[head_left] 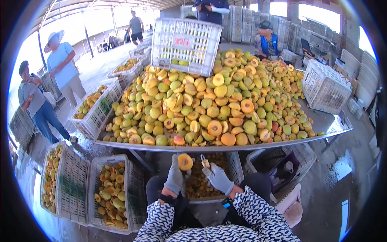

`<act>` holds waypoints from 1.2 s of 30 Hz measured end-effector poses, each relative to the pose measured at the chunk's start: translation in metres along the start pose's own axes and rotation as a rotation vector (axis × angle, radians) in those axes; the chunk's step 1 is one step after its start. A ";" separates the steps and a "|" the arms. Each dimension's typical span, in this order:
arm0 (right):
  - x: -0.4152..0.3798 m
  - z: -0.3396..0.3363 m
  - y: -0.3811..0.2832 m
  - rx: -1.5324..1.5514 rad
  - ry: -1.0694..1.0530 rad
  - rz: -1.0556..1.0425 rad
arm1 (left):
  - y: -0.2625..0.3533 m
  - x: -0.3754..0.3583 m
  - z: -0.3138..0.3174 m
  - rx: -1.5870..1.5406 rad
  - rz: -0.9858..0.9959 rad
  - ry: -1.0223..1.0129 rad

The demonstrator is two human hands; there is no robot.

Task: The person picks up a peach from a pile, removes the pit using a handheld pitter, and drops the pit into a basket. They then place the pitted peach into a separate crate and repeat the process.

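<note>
My left hand, in a grey glove, holds a halved yellow peach with its cut face showing. Just to the right, my right hand, also gloved, is closed on a small pitting tool with a light handle and a metal end pointing up. Both hands are above a crate of cut fruit pieces between my knees. Beyond them, a large heap of halved peaches covers much of the metal table.
Two crates of fruit stand on the floor at left. A white crate is tilted on the heap, another sits at the table's right. Several people stand or sit beyond the table and at left.
</note>
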State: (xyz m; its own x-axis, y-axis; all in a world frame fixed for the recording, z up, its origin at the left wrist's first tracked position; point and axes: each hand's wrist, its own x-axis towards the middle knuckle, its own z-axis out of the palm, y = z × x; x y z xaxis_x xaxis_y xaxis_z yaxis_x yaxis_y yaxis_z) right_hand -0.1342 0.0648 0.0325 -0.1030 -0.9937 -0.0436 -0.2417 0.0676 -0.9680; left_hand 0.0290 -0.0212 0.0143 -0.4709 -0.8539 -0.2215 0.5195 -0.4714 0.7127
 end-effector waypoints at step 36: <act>0.009 0.048 0.013 -0.601 0.046 -0.292 | -0.021 0.008 0.009 0.486 0.560 0.247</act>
State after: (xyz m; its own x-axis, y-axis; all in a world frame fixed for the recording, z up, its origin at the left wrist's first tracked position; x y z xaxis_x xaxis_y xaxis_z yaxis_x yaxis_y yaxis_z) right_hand -0.0916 0.0528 0.0073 0.0103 -0.9749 0.2224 -0.7598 -0.1522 -0.6321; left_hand 0.0083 -0.0161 0.0040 -0.0286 -0.9874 0.1556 0.2355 0.1446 0.9611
